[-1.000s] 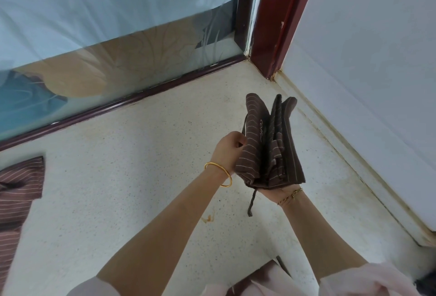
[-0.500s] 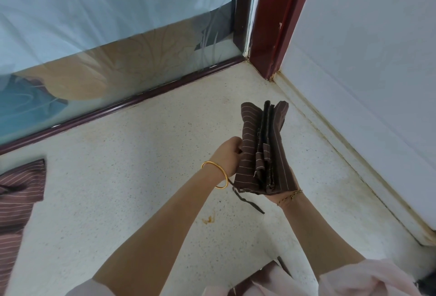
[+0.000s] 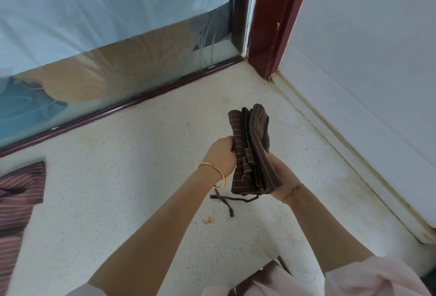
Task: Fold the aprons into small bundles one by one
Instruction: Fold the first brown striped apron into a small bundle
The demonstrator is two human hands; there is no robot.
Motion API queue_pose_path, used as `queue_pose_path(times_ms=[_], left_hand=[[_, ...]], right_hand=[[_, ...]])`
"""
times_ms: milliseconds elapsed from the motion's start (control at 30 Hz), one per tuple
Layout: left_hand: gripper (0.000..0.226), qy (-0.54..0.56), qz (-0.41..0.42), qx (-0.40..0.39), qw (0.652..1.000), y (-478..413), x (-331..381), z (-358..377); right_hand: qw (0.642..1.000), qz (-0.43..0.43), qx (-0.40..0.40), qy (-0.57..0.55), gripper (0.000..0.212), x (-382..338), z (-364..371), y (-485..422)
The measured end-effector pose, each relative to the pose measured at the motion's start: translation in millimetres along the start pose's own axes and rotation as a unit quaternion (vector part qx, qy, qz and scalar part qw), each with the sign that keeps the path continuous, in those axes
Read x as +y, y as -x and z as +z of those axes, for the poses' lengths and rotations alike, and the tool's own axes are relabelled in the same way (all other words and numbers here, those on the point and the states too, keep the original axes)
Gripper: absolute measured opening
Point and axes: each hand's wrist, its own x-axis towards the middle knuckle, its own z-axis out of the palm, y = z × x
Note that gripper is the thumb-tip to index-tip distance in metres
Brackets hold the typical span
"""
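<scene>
A brown apron with thin pale stripes [image 3: 251, 154], folded into a thick narrow stack, stands on edge above the speckled counter. My left hand [image 3: 220, 154] grips its left side, fingers curled round the cloth. My right hand [image 3: 282, 175] cups it from below and from the right, mostly hidden behind the folds. A dark apron strap [image 3: 227, 201] trails from the bundle's lower end onto the counter. Another striped brown apron [image 3: 16, 203] lies spread at the left edge.
The pale speckled counter [image 3: 132, 168] runs to a corner. A glass pane with a dark red frame [image 3: 118, 107] bounds the far side, a red post [image 3: 271, 24] stands in the corner, and a white wall [image 3: 365, 83] rises on the right. More brown cloth [image 3: 264, 274] shows near my body.
The folded apron has sunk lower and tilted, its layers pressed closer together. The strap, hanging free before, now lies on the counter. My right hand shows more on the bundle's right side.
</scene>
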Motion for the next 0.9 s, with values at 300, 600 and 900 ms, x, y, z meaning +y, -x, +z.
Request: queue_pose_path(times_ms=[300,600,900], left_hand=[[0.043,0.165,-0.145,-0.091,0.971,7,-14,13],[0.031,0.018,-0.185,0.024,0.982,1,-30,38],[0.026,-0.029,-0.106,-0.001,0.994,-4,-22,43]], right_hand=[[0.927,-0.044,0.143,0.345,0.038,20,-9,-17],[0.653,-0.017,0.212,0.727,0.022,6,10,-16],[0.794,-0.069,0.18,0.577,0.024,15,35,-20]])
